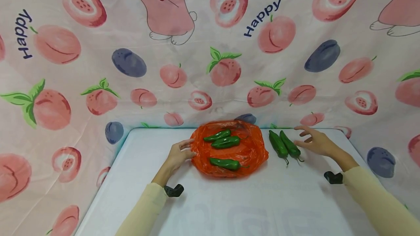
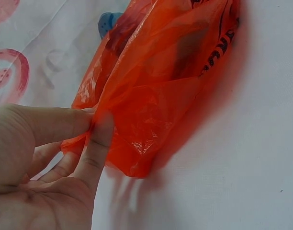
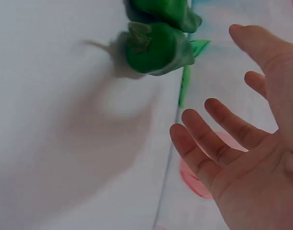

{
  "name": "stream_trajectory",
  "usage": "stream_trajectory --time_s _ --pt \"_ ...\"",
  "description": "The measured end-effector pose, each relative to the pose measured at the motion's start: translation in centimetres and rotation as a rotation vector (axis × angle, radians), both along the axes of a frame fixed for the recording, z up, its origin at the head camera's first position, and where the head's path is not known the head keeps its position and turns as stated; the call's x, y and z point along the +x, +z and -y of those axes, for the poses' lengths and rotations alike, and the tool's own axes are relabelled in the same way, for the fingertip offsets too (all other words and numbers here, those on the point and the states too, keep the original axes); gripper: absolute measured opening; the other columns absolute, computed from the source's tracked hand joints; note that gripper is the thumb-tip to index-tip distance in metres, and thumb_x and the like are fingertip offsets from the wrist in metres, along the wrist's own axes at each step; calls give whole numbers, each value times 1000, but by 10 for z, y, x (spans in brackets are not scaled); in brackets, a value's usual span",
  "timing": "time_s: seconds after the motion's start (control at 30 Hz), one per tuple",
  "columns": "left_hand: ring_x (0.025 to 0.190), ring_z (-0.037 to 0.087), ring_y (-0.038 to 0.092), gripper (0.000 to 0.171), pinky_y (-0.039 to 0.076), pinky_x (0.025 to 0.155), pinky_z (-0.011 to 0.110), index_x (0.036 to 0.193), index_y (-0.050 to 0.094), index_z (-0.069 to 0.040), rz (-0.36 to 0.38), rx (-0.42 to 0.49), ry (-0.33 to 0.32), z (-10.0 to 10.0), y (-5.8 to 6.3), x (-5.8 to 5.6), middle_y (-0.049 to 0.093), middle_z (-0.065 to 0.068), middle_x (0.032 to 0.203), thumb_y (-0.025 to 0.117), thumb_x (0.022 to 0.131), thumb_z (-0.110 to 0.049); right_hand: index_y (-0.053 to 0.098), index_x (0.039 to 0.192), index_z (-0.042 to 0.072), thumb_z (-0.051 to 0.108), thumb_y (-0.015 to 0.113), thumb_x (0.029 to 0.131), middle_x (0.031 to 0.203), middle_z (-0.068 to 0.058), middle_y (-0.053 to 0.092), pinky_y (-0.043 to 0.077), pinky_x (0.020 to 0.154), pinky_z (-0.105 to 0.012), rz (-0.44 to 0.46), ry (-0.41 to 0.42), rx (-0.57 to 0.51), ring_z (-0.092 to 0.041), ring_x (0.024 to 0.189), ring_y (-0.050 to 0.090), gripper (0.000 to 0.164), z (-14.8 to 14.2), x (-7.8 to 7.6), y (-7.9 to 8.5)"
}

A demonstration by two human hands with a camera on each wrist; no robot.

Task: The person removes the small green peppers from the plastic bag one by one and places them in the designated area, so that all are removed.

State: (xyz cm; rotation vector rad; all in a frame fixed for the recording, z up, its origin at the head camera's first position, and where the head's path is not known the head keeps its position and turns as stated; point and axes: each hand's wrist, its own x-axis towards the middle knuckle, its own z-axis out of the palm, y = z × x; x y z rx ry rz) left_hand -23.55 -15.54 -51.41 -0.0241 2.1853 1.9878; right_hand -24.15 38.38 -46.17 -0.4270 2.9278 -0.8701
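My left hand [image 1: 178, 154] pinches the left edge of an orange plastic bag [image 1: 200, 166] between thumb and fingers; the left wrist view shows the thin film [image 2: 141, 110] caught there. Several green peppers lie on the bag: two near its back, with one pepper [image 1: 226, 142] in front of the other, and a single pepper [image 1: 224, 163] toward the front. To the right of the bag, two more green peppers [image 1: 278, 144] lie side by side on the table. Just right of these, my right hand [image 1: 316, 142] is held with fingers spread, apart from the peppers and holding nothing.
The white table [image 1: 262, 203] carries the bag and peppers. Behind it hangs a cloth [image 1: 203, 28] printed with peaches and rabbits, which also runs down both sides. A small black device [image 1: 174, 191] is worn at the left wrist, another [image 1: 333, 177] at the right.
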Motion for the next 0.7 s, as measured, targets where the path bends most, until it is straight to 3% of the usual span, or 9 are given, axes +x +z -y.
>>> stream_trajectory --time_s 0.33,0.7 --pt "92 19 67 56 60 88 42 141 61 -6 -1 8 -6 1 -1 0 59 20 132 74 88 6 42 152 9 32 76 95 138 -32 54 54 91 -64 -107 -7 -45 -52 113 62 71 8 5 21" --pt "93 19 69 57 61 85 35 142 60 -7 7 -1 -11 1 0 -1 59 19 132 74 89 5 43 152 11 30 78 93 137 -29 54 53 91 -66 -178 -3 -75 -49 113 61 71 10 4 35"
